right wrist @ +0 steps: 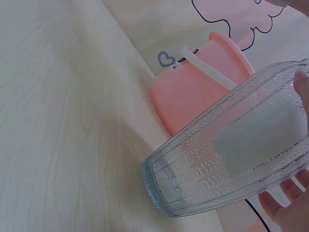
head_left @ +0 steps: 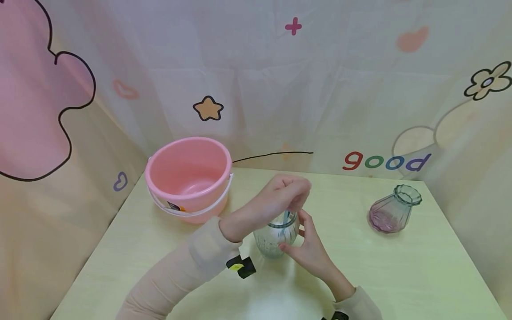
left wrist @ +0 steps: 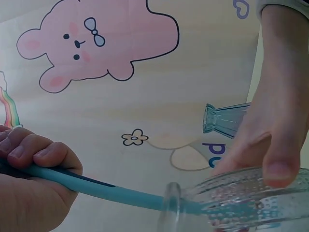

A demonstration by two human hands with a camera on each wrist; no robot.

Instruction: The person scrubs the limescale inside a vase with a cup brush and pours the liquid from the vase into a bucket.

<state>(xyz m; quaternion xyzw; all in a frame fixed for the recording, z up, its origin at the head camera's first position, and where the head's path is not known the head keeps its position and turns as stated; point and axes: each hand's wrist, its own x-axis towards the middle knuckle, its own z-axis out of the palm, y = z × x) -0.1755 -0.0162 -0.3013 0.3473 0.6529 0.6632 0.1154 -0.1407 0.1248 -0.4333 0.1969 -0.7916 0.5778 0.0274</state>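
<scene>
A clear ribbed glass vase [head_left: 269, 243] stands on the table in the middle of the head view. My right hand [head_left: 314, 252] holds it from the right side, thumb in front and fingers round the back. Above the vase mouth my left hand [head_left: 286, 192] grips a long teal handle [left wrist: 126, 194] with a dark inlay. In the left wrist view this handle runs through the vase neck into the glass. Its far end is blurred behind the textured wall, so I cannot tell its kind. The vase base [right wrist: 157, 191] meets the table in the right wrist view.
A pink bucket [head_left: 224, 195] with a white handle stands at the back left. On the right, a small faceted vase [head_left: 390, 215], purple below and greenish at the rim, stands on the pale table [head_left: 352, 275]. A printed curtain [head_left: 260, 89] encloses the back and sides.
</scene>
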